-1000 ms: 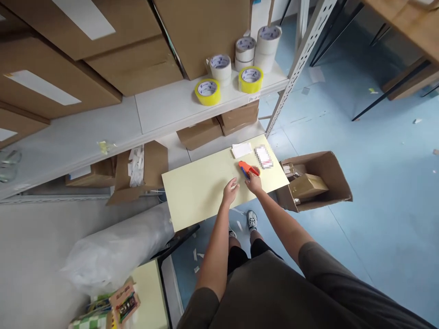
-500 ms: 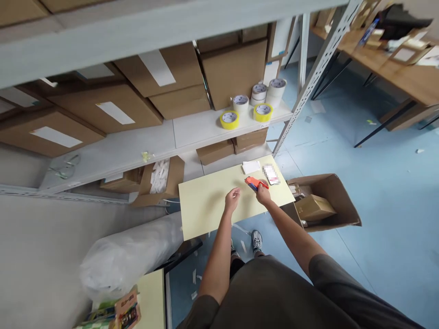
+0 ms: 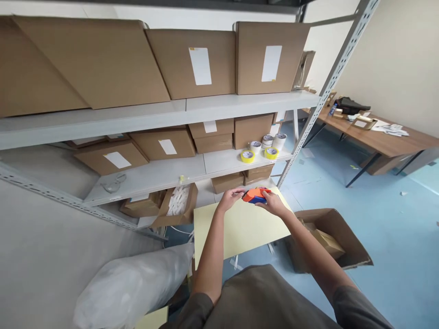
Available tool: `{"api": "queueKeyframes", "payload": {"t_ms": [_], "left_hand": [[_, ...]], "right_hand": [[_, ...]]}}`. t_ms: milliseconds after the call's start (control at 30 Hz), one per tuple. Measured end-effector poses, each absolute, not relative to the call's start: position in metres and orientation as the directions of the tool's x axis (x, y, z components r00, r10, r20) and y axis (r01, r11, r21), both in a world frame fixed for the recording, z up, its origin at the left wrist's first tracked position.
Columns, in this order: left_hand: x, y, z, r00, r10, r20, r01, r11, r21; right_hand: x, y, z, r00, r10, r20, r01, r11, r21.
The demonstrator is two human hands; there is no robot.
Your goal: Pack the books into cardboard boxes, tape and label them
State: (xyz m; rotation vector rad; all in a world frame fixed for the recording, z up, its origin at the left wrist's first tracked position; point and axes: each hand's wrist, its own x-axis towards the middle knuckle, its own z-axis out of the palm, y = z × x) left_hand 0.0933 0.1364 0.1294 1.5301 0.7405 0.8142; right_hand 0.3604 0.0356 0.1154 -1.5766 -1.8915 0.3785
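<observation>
Both my hands hold an orange and blue tape dispenser (image 3: 255,195) lifted above the pale yellow table (image 3: 240,226). My right hand (image 3: 273,204) grips its right end with fingers closed. At the dispenser's left end, my left hand (image 3: 230,198) pinches it with curled fingers. Yellow and white tape rolls (image 3: 262,147) stand on the shelf just behind.
A grey metal rack (image 3: 171,114) with cardboard boxes (image 3: 192,61) fills the view ahead. An open carton (image 3: 334,240) sits on the blue floor at the right. A plastic-wrapped roll (image 3: 130,285) lies at the lower left. A wooden desk (image 3: 373,132) stands at the far right.
My right hand lifted the dispenser off the table and my left hand came up to take its other end. My head tilted up, bringing higher shelves into view.
</observation>
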Motion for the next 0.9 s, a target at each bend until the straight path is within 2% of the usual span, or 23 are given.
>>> {"api": "queueKeyframes", "payload": {"t_ms": [100,267,433,600,733,900], "left_hand": [[0.072,0.134,0.149,0.561,0.821,0.102,0.021,-0.137,0.99],[0.051,0.126,0.163,0.441,0.875,0.2,-0.016,-0.215,0.977],[0.044,0.126,0.166,0.378,0.896,0.235,-0.009,-0.251,0.968],[0.051,0.129,0.175,0.12,0.896,0.428,0.14,-0.442,0.886],[0.064,0.134,0.182,-0.092,0.842,0.532,0.268,-0.494,0.827],[0.074,0.156,0.182,-0.065,0.866,0.496,0.29,-0.459,0.84]], "right_hand": [[0.341,0.033,0.14,-0.16,0.937,0.311,0.804,0.306,-0.51],[0.314,0.03,0.16,-0.206,0.927,0.313,0.837,0.332,-0.435],[0.3,0.033,0.168,-0.175,0.937,0.302,0.833,0.305,-0.461],[0.307,0.057,0.173,-0.181,0.95,0.254,0.81,0.29,-0.509],[0.329,0.087,0.176,-0.216,0.945,0.247,0.8,0.316,-0.509],[0.348,0.122,0.169,-0.281,0.929,0.243,0.784,0.368,-0.5]]}}
